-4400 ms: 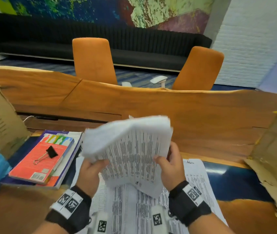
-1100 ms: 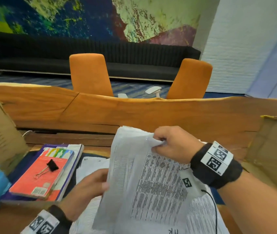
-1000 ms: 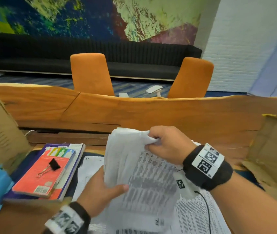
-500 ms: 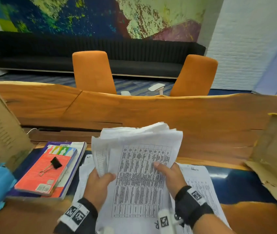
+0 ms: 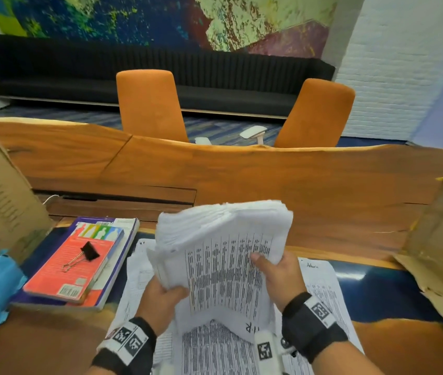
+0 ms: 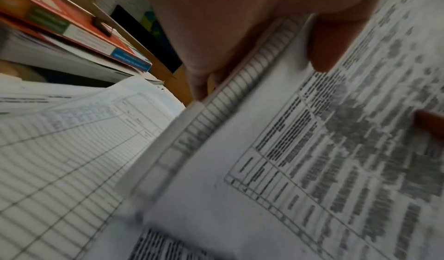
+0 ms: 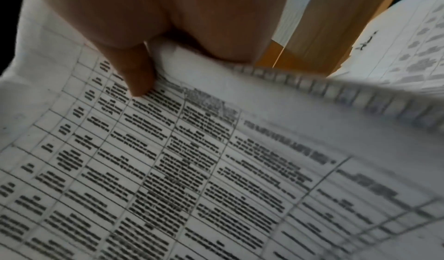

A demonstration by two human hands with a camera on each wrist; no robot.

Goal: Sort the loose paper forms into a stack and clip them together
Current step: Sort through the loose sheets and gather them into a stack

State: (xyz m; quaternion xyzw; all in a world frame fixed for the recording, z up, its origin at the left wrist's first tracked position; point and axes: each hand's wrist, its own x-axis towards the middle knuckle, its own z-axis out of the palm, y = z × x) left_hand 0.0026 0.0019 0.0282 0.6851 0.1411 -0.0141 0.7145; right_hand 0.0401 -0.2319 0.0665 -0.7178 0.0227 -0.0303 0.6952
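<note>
Head view: bundle of paper forms [image 5: 223, 255] raised off the worktop [image 5: 269, 185], clamped at its two side edges, near the lower half. Left hand [image 5: 161, 299] closed round the left edge, thumb on the printed face, fingers hidden behind. Right hand [image 5: 280, 277] wrapped round the right edge likewise, thumb [image 5: 259, 259] laid on the print. Held that way, probably, to square the sheets: two side grips, edges free to be knocked level. Long axis of the bundle running away from the body and upward, far end curling over toward the wearer, ragged sheet ends fanned and uneven along the top. Printed side facing the wearer, text columns along that same axis. Lower edge hanging just above more loose sheets [image 5: 323, 293] lying flat on the worktop, not yet gathered in. Left wrist view: thumb pressed on the top sheet, stepped layers at the edge, so alignment judged unfinished. Right wrist view: thumb down on the table of print, fingers under the bundle, grip firm. Black binder clip [image 5: 88, 251] resting untouched on the red book [image 5: 71, 266], left of the forms and well apart, wire handles pointing toward the near left. Red book stacked on a larger book [image 5: 123, 255]. Clipping judged still ahead; stray sheets likely first.
</note>
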